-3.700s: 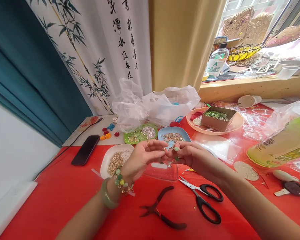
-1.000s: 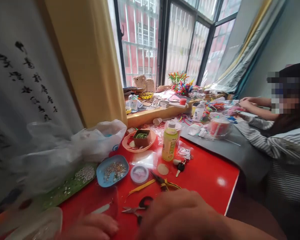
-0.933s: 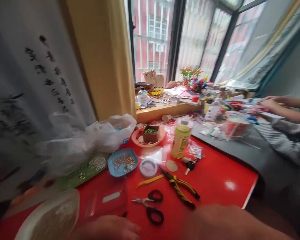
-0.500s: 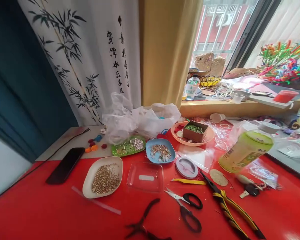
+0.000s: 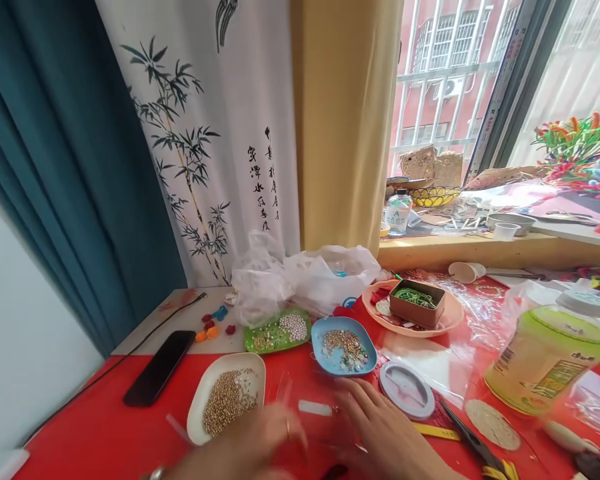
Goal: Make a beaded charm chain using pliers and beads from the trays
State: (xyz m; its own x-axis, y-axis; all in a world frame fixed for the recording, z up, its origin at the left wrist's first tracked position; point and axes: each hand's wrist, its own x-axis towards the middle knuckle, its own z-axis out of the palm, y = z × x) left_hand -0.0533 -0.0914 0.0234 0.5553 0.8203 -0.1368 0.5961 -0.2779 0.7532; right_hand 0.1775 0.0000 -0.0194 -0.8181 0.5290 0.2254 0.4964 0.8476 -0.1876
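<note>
Hovering blurred over the clear shallow plastic tray [image 5: 310,410] on the red bench [image 5: 105,433], the left hand [image 5: 260,440] and right hand [image 5: 380,433], grip unreadable, could nudge the white dish of gold beads [image 5: 227,400] just beside them, spilling beads.

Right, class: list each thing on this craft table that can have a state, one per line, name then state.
left hand: blurred, fingers spread over the clear tray, holding nothing I can see
right hand: open, flat over the red table
clear tray: partly covered by the hands
white dish: full of gold beads
blue dish: holds mixed beads
phone: screen dark
brown tin: lid off
green bottle: capped, tilted
</note>
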